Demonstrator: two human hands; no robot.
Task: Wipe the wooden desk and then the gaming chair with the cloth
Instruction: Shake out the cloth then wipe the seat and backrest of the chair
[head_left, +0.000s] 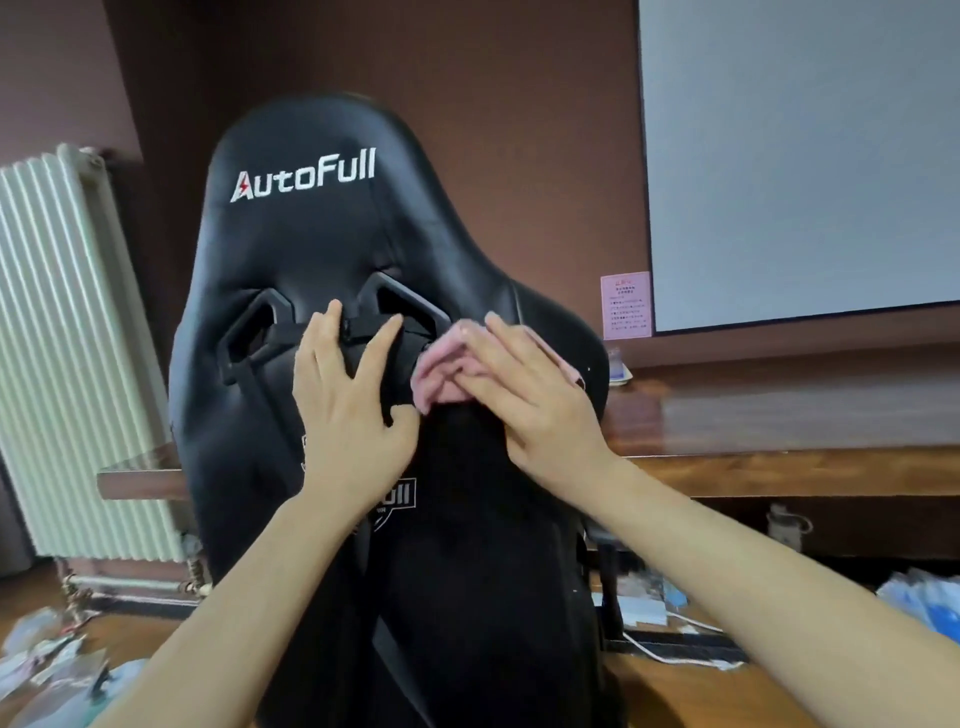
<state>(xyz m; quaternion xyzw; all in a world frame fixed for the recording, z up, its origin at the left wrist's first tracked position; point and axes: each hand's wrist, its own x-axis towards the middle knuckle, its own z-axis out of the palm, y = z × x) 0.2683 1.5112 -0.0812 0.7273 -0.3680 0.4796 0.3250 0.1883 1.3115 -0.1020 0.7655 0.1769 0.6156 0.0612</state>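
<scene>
The back of a black gaming chair (311, 244) with white "AutoFull" lettering fills the middle of the head view. My left hand (353, 410) grips the black strap and the edge of the backrest between the two cut-out holes. My right hand (524, 395) presses a crumpled pink cloth (441, 371) against the backrest just right of the strap. The wooden desk (779, 431) runs behind the chair, its glossy top showing to the right and a short piece to the left.
A white radiator (57, 338) stands at the left wall. A grey projection screen (800, 156) hangs at the upper right, with a pink notice (626, 305) beside it. Papers, plastic bags and a cable lie scattered on the wooden floor (156, 639) on both sides.
</scene>
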